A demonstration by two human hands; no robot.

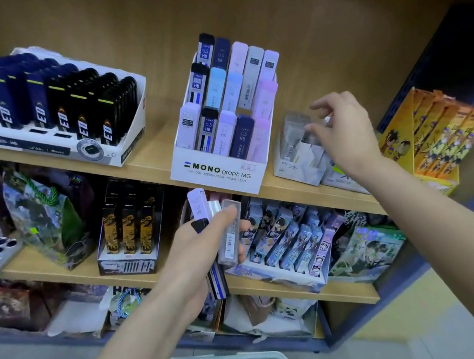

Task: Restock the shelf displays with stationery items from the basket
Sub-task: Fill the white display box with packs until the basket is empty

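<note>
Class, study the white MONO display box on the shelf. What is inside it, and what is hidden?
Inside the MONO box stand stepped rows of slim lead cases: lilac, pink, pale blue, grey, navy. Their lower ends are hidden behind the front wall.

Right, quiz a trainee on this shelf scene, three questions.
1. Fill in: the front of the tiered lead display reads ____ graph MG.
2. True or false: the left hand is empty.
3. The right hand reaches over: A the basket; B the small white box right of the tiered display; C the lower shelf.
Key: 1 MONO. 2 False, it grips several lead cases. 3 B.
</note>
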